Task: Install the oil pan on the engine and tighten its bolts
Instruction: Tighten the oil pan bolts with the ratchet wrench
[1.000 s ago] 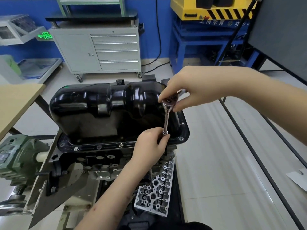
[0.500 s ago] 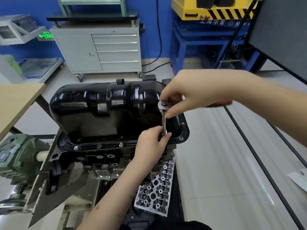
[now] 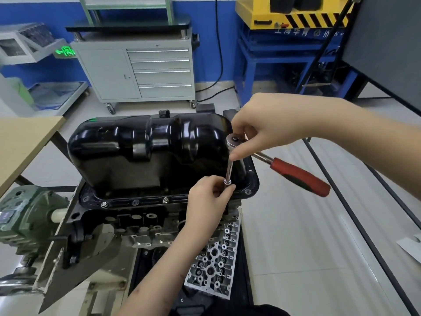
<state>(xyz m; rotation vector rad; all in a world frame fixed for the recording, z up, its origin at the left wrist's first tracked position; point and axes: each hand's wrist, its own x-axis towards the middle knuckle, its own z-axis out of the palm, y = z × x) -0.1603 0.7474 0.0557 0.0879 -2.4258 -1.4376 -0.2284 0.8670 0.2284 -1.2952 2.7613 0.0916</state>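
I run a flange bolt down on the pan [image 3: 145, 151], which sits on the engine [image 3: 141, 222] with its flange flat on the block. My right grip [image 3: 264, 126] pinches the head of the ratchet [image 3: 234, 141]; the red handle [image 3: 300, 176] juts out past the wrist, free of the palm. Below that grip the extension [image 3: 228, 171] drops steeply to the flange. My left grip [image 3: 209, 197] is curled around the lower end of the extension, hiding the socket and bolt, so I cannot tell how far the bolt is seated.

To do this step well, I judge:
- Keep the extension in line with the bolt; the left grip steadies it.
- Spin at the head until the bolt seats, then use the handle.
- Three bolts [image 3: 134, 202] show left of the lower grip; tighten all evenly.
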